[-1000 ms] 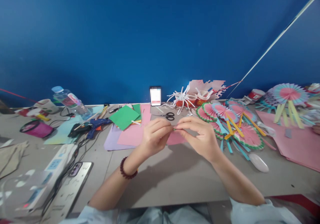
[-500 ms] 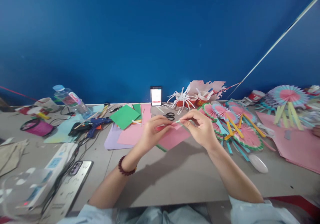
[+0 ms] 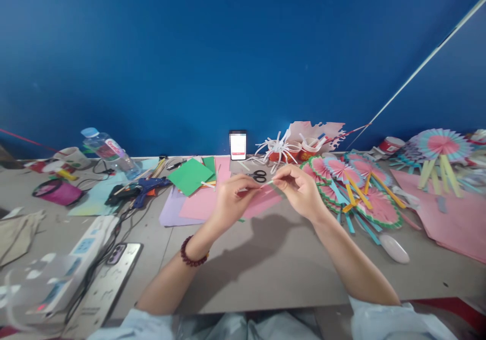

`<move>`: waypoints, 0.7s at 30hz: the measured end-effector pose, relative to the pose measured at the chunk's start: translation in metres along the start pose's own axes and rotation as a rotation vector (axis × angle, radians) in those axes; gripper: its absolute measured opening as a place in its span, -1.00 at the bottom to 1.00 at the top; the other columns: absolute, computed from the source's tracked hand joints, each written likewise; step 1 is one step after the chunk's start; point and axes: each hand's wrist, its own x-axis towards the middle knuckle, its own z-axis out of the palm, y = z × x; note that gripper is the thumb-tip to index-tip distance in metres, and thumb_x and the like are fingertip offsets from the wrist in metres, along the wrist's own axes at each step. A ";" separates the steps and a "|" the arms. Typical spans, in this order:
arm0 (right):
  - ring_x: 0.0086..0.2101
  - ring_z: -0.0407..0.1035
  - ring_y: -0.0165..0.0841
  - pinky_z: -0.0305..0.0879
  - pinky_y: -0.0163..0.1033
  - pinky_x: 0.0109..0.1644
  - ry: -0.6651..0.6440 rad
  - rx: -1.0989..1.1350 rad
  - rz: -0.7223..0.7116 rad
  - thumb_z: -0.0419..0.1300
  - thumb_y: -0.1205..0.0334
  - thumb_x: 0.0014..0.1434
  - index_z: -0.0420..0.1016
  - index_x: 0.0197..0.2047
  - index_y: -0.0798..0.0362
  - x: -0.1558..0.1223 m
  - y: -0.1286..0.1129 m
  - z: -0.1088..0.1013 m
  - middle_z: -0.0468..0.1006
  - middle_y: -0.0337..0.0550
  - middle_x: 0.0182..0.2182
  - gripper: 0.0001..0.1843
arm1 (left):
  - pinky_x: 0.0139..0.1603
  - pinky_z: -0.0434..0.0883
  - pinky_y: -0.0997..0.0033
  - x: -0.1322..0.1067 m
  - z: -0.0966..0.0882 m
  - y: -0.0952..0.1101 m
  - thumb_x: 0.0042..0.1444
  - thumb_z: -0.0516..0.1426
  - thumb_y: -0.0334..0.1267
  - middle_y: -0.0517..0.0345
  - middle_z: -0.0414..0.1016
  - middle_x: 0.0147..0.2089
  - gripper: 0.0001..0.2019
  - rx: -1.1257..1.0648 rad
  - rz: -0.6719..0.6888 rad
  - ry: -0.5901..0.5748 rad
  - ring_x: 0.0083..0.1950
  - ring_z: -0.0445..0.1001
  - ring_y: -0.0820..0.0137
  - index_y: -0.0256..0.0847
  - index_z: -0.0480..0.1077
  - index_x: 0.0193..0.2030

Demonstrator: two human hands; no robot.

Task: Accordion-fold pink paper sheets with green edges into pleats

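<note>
Both hands are raised over the middle of the table, thumbs and fingertips pinched on a sheet of pink paper (image 3: 262,205). A thin pale green edge of it shows between the fingertips, and a bit of green shows at its lower left. My left hand (image 3: 234,198), with a dark bead bracelet (image 3: 193,252) on the wrist, is closed on the sheet's left part. At the right end of the edge my right hand (image 3: 301,193) is closed on it. Black-handled scissors (image 3: 259,176) lie just behind the hands. The fingers hide part of the paper.
Green paper (image 3: 190,177) lies on pink and purple sheets at left. Pleated paper fans (image 3: 377,208) and a white oval object (image 3: 394,249) are at right. A lit phone (image 3: 238,145) stands against the wall. A power strip (image 3: 81,259), another phone (image 3: 108,284) and a bottle (image 3: 114,153) are at left.
The pink paper has tilted, so less of its face and lower green edge shows now. My hands stay in nearly the same place, both still pinching it.
</note>
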 end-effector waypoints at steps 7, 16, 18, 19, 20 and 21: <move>-0.21 0.42 -0.30 0.35 -0.21 -0.14 -0.165 -0.165 -0.035 0.22 0.21 0.17 0.49 -0.07 0.00 -0.002 -0.007 -0.007 0.52 -0.12 -0.22 -0.76 | -0.30 0.45 0.46 -0.005 0.003 0.001 0.17 0.16 -0.32 0.07 0.55 -0.36 -0.87 0.051 0.033 -0.029 -0.31 0.51 0.40 -0.23 0.50 -0.38; -0.33 0.39 -0.35 0.32 -0.23 -0.24 -0.074 -0.213 -0.106 0.26 0.23 0.15 0.59 -0.36 -0.01 0.003 0.003 -0.014 0.47 -0.18 -0.38 -0.91 | -0.21 0.47 0.41 -0.001 -0.004 -0.001 0.18 0.18 -0.26 0.01 0.54 -0.24 -0.87 0.120 0.034 -0.126 -0.23 0.52 0.36 -0.21 0.53 -0.21; -0.33 0.40 -0.36 0.32 -0.24 -0.25 -0.069 -0.205 -0.098 0.26 0.22 0.15 0.59 -0.36 -0.02 0.004 0.007 -0.018 0.47 -0.18 -0.38 -0.91 | -0.19 0.46 0.41 0.002 -0.009 -0.001 0.17 0.18 -0.26 0.02 0.55 -0.24 -0.87 0.148 0.024 -0.164 -0.22 0.52 0.36 -0.20 0.54 -0.21; -0.33 0.40 -0.36 0.32 -0.24 -0.25 -0.069 -0.201 -0.092 0.26 0.22 0.15 0.60 -0.36 -0.02 0.004 0.008 -0.019 0.47 -0.18 -0.38 -0.91 | -0.19 0.46 0.42 0.003 -0.011 -0.001 0.18 0.17 -0.26 0.03 0.55 -0.25 -0.87 0.157 0.013 -0.180 -0.22 0.52 0.36 -0.20 0.54 -0.22; -0.33 0.40 -0.36 0.31 -0.24 -0.25 -0.068 -0.199 -0.089 0.26 0.21 0.15 0.60 -0.36 -0.02 0.005 0.008 -0.019 0.47 -0.19 -0.38 -0.91 | -0.20 0.46 0.42 0.003 -0.012 -0.001 0.18 0.16 -0.26 0.03 0.55 -0.26 -0.87 0.160 -0.002 -0.189 -0.22 0.52 0.36 -0.20 0.55 -0.23; -0.33 0.39 -0.36 0.31 -0.24 -0.25 -0.065 -0.196 -0.087 0.27 0.21 0.14 0.60 -0.36 -0.02 0.005 0.008 -0.019 0.47 -0.19 -0.38 -0.91 | -0.22 0.46 0.43 0.003 -0.013 -0.001 0.19 0.16 -0.26 0.03 0.55 -0.26 -0.86 0.157 -0.015 -0.190 -0.23 0.51 0.37 -0.20 0.55 -0.24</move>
